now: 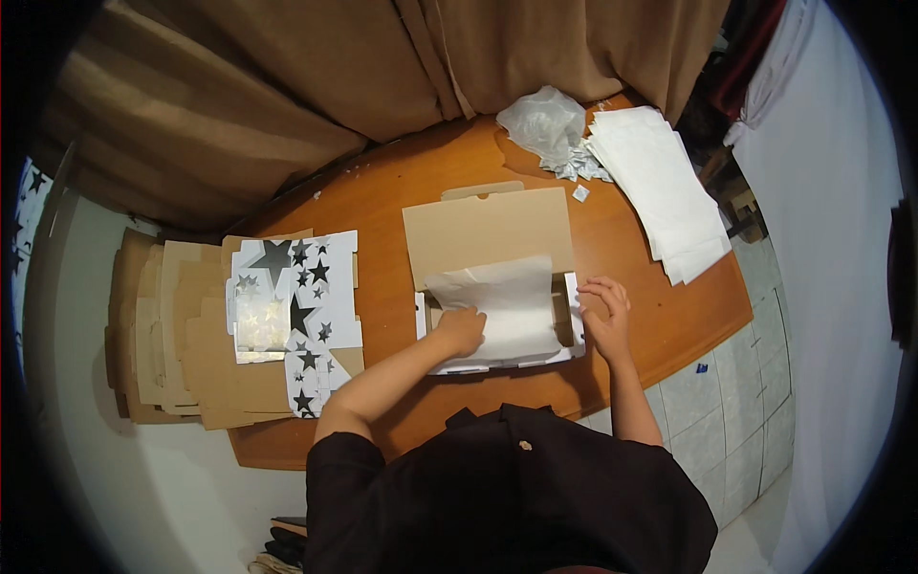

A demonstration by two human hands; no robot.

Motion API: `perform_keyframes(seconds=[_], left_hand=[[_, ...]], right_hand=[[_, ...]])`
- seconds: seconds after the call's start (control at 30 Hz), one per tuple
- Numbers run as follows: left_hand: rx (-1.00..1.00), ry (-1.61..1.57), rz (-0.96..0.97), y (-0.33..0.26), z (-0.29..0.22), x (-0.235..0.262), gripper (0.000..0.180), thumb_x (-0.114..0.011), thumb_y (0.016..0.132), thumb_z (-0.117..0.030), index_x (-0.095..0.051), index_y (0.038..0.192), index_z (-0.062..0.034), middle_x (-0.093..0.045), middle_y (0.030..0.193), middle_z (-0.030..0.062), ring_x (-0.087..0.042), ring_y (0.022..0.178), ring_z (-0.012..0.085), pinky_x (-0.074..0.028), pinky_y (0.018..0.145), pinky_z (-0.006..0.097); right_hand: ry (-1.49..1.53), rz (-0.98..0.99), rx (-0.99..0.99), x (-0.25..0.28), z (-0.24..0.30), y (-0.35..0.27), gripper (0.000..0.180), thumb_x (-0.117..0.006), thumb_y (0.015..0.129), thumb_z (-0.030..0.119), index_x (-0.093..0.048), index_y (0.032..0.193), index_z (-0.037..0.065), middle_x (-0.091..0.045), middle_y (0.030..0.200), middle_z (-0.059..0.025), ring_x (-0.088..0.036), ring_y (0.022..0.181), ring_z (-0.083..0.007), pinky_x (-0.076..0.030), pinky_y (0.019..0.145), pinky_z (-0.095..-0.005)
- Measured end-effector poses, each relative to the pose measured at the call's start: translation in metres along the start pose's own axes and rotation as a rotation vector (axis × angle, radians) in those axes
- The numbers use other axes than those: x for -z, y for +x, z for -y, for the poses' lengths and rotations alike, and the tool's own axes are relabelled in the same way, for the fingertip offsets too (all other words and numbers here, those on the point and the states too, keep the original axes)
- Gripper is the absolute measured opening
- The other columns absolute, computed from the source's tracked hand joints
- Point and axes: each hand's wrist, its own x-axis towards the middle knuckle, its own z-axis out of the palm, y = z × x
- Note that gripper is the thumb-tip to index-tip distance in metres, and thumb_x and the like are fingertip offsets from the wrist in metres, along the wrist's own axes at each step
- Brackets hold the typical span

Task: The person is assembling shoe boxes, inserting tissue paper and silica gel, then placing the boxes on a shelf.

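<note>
Cardboard stack: flat brown pieces (210, 359) overlap along the left end of the table (382, 220), likely kept within easy reach.
Star-printed cardboard: a white piece with dark stars (335, 287) lies on top, pattern upward.
Left hand: the left hand (461, 331) reaches inside the box, curled down on the paper, seemingly to settle it; I can't tell from here whether its fingers pinch or press.
Box: it (488, 230) sits open before the person, lid laid back, leaving the inside accessible.
Paper: one white sheet (512, 297) lines it, rising toward the lid.
Right hand: the right hand (607, 306), fingers loosely parted, is at the right wall, perhaps steadying it.
Sachets: small silvery packets (580, 167) spill beside a clear bag (545, 124).
Paper pile: white sheets (660, 191) lie far right.
</note>
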Motion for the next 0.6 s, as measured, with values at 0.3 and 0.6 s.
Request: perform_keyframes(seconds=[0.3, 0.6], left_hand=[[0.044, -0.155, 0.298, 0.005, -0.010, 0.008, 0.062, -0.067, 0.078, -0.025, -0.040, 0.128, 0.0010, -0.042, 0.125, 0.0256, -0.043, 0.115, 0.0423, -0.043, 0.093, 0.045], [-0.013, -0.144, 0.135, -0.005, 0.006, 0.001, 0.065, -0.059, 0.083, -0.033, -0.035, 0.138, -0.0079, -0.029, 0.143, 0.0195, -0.036, 0.126, 0.0357, -0.039, 0.099, 0.042]], right_hand=[[0.027, -0.067, -0.135, -0.036, -0.092, 0.121, 0.019, -0.057, 0.079, 0.016, -0.065, 0.093, 0.007, -0.061, 0.104, -0.0107, -0.060, 0.090, -0.0249, -0.042, 0.086, -0.0441], [-0.750, -0.028, -0.273, -0.078, -0.156, 0.184, 0.029, -0.060, 0.082, 0.030, -0.060, 0.108, 0.018, -0.059, 0.107, -0.0026, -0.052, 0.106, -0.0221, -0.029, 0.094, -0.0583]])
